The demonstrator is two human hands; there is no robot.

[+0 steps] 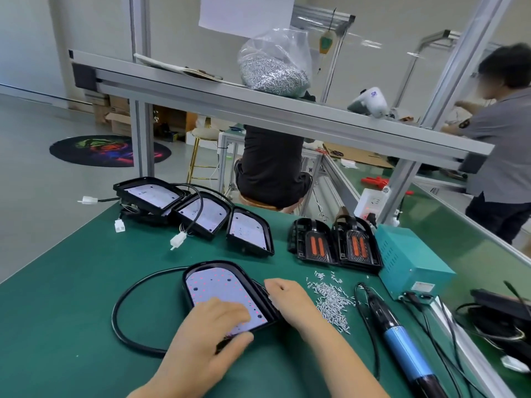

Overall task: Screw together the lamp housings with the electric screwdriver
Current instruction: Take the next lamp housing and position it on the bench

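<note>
Fingers of the left hand [214, 326] lie nearly flat, pressing the lamp housing's [227, 294] white LED board; the right hand [287, 295] curls loosely against its 3 o'clock edge, grip unclear. Both forearms reach up from 6 o'clock over the green mat [71, 282]. Screws [334, 301] and electric screwdriver [399, 337] lie at 3 o'clock.

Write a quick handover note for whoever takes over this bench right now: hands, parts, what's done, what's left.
Left hand rests flat on the LED board of the near lamp housing; right hand grips its right edge. Electric screwdriver lies untouched to the right, loose screws between. Three more housings wait behind, two back covers beside them. No screw driven yet as far as visible; all fastening remains.
</note>
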